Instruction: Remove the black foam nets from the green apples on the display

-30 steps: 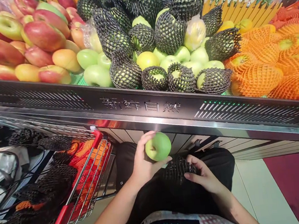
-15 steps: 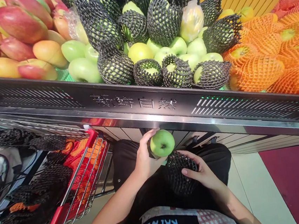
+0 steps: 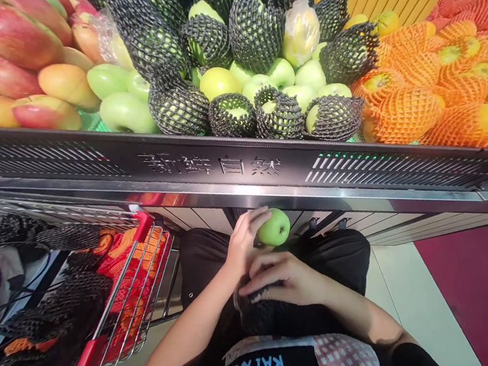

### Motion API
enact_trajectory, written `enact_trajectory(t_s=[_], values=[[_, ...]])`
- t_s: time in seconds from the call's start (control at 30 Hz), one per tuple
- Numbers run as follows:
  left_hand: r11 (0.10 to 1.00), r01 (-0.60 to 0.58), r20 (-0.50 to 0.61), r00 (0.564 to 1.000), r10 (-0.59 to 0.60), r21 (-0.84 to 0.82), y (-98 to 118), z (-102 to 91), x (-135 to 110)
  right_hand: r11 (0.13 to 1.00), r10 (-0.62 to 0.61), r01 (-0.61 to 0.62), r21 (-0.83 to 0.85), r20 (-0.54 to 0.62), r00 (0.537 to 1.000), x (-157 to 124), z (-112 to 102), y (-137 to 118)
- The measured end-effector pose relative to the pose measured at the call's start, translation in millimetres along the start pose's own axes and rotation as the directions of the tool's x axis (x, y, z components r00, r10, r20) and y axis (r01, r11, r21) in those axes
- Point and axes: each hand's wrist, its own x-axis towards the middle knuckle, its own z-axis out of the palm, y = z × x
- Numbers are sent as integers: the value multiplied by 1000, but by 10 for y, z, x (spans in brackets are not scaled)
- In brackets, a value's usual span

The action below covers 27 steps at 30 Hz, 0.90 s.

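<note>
My left hand (image 3: 246,237) is closed round a green apple (image 3: 275,228), just below the metal edge of the fruit stand. The apple is bare, its dimpled end turned to the right. Close below it, my right hand (image 3: 294,276) is closed on a black foam fruit net (image 3: 259,314), which hangs dark against my black clothes. Part of the net is hidden under the fingers, beside my left wrist.
Across the top runs a black crate wall (image 3: 208,166), with green apples (image 3: 127,111), netted fruit (image 3: 255,29), mangoes (image 3: 14,38) and orange-netted fruit (image 3: 410,112) behind it. At left stands a wire cart (image 3: 140,296) holding black (image 3: 72,237) and orange-red nets (image 3: 124,263).
My right hand has moved left with the black net, in under my left hand. The apple has shifted slightly right and up, with my left fingers now over its left side.
</note>
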Motion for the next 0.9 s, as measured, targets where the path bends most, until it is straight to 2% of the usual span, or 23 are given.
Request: enact_trajectory(t_s=[0.1, 0.2, 0.3, 0.37, 0.4, 0.47, 0.57, 0.63, 0.7, 0.77, 0.83, 0.9], values=[[995, 74, -35, 996, -77, -72, 38, 50, -93, 937, -54, -38, -347, -250, 967, -7, 65, 14], [982, 125, -80, 987, -137, -142, 103, 45, -153, 830, -210, -50, -555, -395, 894, -70, 106, 13], [967, 142, -117, 979, -169, -211, 167, 13, -164, 778, -332, -113, -617, -558, 761, -115, 109, -4], [966, 129, -131, 978, -161, -225, 200, -1, -162, 789, -355, -159, -593, -652, 670, -116, 93, -13], [967, 117, -131, 980, -149, -225, 213, -1, -162, 812, -336, -177, -556, -693, 638, -110, 83, -14], [970, 105, -126, 983, -135, -220, 227, 15, -170, 882, -221, -215, -418, -772, 596, -87, 64, 0], [973, 88, -87, 990, -108, -214, 217, 69, -196, 971, 70, -232, -65, -844, 532, -43, 35, 57], [977, 60, -33, 997, -68, -205, 189, 110, -213, 959, 279, -177, 220, -834, 477, -18, 4, 103], [984, 24, 23, 1000, -21, -178, 156, 143, -221, 861, 483, -93, 501, -744, 462, -5, -40, 143], [989, 18, 64, 998, -8, -150, 130, 162, -215, 699, 639, -60, 713, -585, 500, -14, -88, 186], [987, 71, 106, 993, -56, -147, 122, 167, -196, 561, 720, -95, 822, -428, 547, -43, -123, 251], [975, 144, 175, 978, -114, -167, 127, 163, -176, 546, 733, -115, 830, -407, 546, -87, -132, 350]])
